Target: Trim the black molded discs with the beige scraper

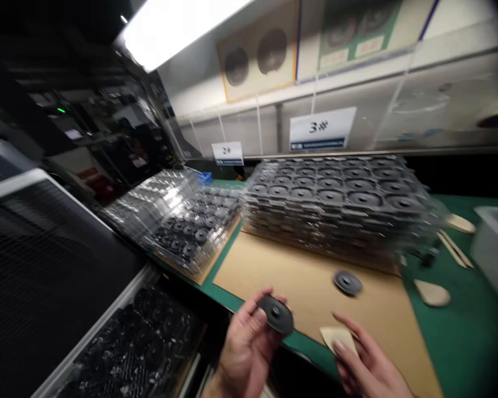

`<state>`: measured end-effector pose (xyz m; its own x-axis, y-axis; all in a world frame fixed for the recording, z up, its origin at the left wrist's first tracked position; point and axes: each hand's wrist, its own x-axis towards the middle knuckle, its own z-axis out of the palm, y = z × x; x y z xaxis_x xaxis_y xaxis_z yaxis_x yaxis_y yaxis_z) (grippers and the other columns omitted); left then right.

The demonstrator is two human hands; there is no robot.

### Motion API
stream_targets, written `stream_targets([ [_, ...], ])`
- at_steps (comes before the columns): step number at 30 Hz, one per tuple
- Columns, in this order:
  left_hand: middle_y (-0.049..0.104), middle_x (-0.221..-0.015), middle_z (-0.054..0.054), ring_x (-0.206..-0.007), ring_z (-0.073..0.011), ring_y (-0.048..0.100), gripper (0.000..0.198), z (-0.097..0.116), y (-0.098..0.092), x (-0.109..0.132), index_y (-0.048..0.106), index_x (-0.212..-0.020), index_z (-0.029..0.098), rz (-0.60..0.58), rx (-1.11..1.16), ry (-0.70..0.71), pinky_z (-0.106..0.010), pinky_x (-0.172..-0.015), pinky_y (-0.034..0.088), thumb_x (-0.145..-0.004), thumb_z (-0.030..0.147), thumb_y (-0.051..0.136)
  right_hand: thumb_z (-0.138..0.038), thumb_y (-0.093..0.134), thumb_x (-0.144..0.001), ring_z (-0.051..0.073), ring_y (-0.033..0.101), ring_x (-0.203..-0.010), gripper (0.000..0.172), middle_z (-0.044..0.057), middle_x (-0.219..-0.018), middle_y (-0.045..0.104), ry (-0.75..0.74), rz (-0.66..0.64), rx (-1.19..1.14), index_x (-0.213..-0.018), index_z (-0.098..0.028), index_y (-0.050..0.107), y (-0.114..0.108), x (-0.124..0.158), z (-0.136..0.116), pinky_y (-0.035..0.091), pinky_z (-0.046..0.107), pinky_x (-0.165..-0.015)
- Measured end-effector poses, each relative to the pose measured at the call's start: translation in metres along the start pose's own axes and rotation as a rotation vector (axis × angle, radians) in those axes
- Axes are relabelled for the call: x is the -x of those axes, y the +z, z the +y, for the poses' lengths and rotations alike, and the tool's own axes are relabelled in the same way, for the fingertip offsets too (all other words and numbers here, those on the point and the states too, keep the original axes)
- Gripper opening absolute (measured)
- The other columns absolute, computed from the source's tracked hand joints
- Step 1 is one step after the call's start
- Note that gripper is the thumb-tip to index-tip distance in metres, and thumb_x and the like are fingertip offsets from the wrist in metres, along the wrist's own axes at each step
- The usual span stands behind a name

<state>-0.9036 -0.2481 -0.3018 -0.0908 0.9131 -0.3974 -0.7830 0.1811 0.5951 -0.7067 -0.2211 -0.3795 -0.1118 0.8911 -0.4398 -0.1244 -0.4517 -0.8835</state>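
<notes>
My left hand [244,348] is at the bottom centre, its thumb and fingers pinched on a small round black disc part [276,314] held above the bench's front edge. To its right, my right hand [367,365] holds a small pale tan pad [338,338] between its fingers. A second black disc part [347,282] lies alone on the brown cardboard sheet [299,276] just beyond both hands.
A tall stack of clear trays filled with black disc parts [336,204] stands behind the cardboard. More trays of parts [182,221] sit to the left and in a bin [136,342] below. Tan pads [431,293] and a white box [496,249] lie on the green mat [473,342] at right.
</notes>
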Motion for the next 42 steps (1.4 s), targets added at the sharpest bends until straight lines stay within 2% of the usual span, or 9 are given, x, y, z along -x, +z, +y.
stream_targets([
  [3,0.061,-0.143,-0.019,-0.129,-0.0302,0.063,0.058,0.009,0.008,0.014,0.054,-0.142,0.014,0.03,-0.028,-0.035,-0.034,-0.11,0.054,-0.088,0.03,0.067,-0.07,0.077,-0.075,0.016,0.055,-0.065,0.089,0.004,-0.082,0.062,-0.052,-0.032,0.018,-0.138,-0.014,0.049,0.001,0.016,-0.033,0.048,0.027,-0.057],
  [8,0.066,-0.138,-0.016,-0.131,-0.0252,0.063,0.061,0.005,0.0,0.025,0.051,-0.148,0.02,0.069,-0.128,-0.055,-0.028,-0.109,0.056,-0.089,0.033,0.064,-0.048,0.058,-0.1,0.014,0.059,-0.073,0.039,0.004,-0.084,0.063,-0.171,-0.264,0.18,-0.116,-0.013,0.062,0.014,0.04,-0.066,0.051,0.028,-0.071],
  [13,0.069,-0.135,-0.011,-0.122,-0.0193,0.068,0.058,-0.001,-0.001,0.035,0.057,-0.144,0.025,0.124,-0.209,-0.103,-0.024,-0.105,0.057,-0.088,0.035,0.066,-0.022,0.05,-0.102,0.018,0.056,-0.093,0.017,0.007,-0.101,0.063,-0.751,-0.267,0.641,-0.111,-0.016,0.063,0.022,0.048,-0.079,0.045,0.032,-0.085],
  [15,0.071,-0.131,-0.01,-0.116,-0.0174,0.071,0.055,-0.001,0.002,0.035,0.06,-0.14,0.023,0.172,-0.221,-0.099,-0.023,-0.101,0.059,-0.088,0.036,0.067,-0.021,0.049,-0.102,0.018,0.054,-0.09,0.014,0.007,-0.097,0.061,-0.833,-0.242,0.789,-0.106,-0.016,0.062,0.022,0.046,-0.08,0.042,0.033,-0.082],
  [22,0.07,-0.131,-0.013,-0.11,-0.0195,0.072,0.05,-0.003,0.007,0.029,0.07,-0.126,0.015,0.24,-0.252,-0.157,-0.027,-0.089,0.064,-0.084,0.043,0.071,-0.023,0.046,-0.101,0.016,0.045,-0.079,0.016,0.004,-0.088,0.053,-0.864,-0.239,1.042,-0.091,-0.017,0.056,0.021,0.041,-0.086,0.033,0.031,-0.072],
  [26,0.072,-0.127,-0.013,-0.106,-0.0174,0.072,0.051,-0.004,0.007,0.029,0.068,-0.13,0.017,0.243,-0.241,-0.166,-0.024,-0.09,0.063,-0.085,0.043,0.071,-0.021,0.053,-0.095,0.012,0.039,-0.068,0.023,-0.001,-0.075,0.045,-0.726,-0.274,0.929,-0.076,-0.018,0.042,0.023,0.041,-0.087,0.03,0.029,-0.065],
  [31,0.071,-0.129,-0.011,-0.109,-0.0183,0.072,0.05,-0.002,0.009,0.027,0.069,-0.13,0.019,0.222,-0.257,-0.148,-0.024,-0.089,0.063,-0.085,0.042,0.071,-0.022,0.049,-0.099,0.015,0.045,-0.079,0.016,0.003,-0.083,0.051,-0.795,-0.178,0.943,-0.084,-0.017,0.052,0.026,0.042,-0.086,0.034,0.031,-0.074],
  [37,0.073,-0.126,-0.011,-0.114,-0.0176,0.071,0.052,-0.006,0.014,0.032,0.067,-0.132,0.02,0.253,-0.264,0.017,-0.021,-0.098,0.059,-0.086,0.042,0.07,-0.022,0.056,-0.096,0.01,0.039,-0.063,0.026,-0.003,-0.07,0.046,-0.55,-0.351,0.651,-0.074,-0.018,0.042,0.033,0.05,-0.082,0.03,0.028,-0.06],
  [42,0.073,-0.126,-0.013,-0.108,-0.0173,0.073,0.048,-0.001,0.009,0.032,0.07,-0.129,0.017,0.173,-0.255,-0.105,-0.021,-0.094,0.061,-0.085,0.037,0.071,-0.019,0.05,-0.1,0.016,0.049,-0.083,0.012,0.005,-0.089,0.056,-0.837,-0.238,0.864,-0.093,-0.016,0.059,0.027,0.043,-0.085,0.038,0.031,-0.077],
])
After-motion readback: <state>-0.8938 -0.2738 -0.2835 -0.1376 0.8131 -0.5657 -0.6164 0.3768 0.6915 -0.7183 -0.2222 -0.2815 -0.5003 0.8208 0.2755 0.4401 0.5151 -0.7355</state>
